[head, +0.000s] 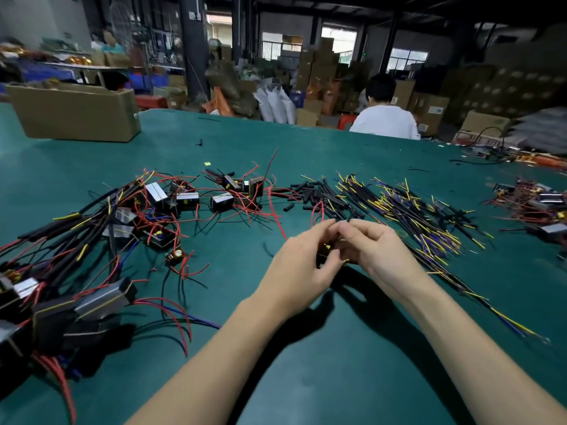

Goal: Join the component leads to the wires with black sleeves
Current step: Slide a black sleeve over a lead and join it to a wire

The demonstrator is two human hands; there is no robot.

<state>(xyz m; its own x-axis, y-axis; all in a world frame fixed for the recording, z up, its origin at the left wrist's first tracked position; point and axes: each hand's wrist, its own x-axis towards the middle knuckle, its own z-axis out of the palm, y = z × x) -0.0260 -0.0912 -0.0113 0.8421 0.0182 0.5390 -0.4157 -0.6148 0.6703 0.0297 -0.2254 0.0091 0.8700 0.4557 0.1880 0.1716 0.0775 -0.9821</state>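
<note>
Bare green table [306, 378] below hands

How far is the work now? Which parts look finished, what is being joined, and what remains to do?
Done, it seems: the tangle at the left holds components already tied to black-sleeved wires. In hand: the left hand and right hand pinch a small component and a wire end together. Left: loose components with red leads, short black sleeves and a large pile of sleeved wires, so much remains.
</note>
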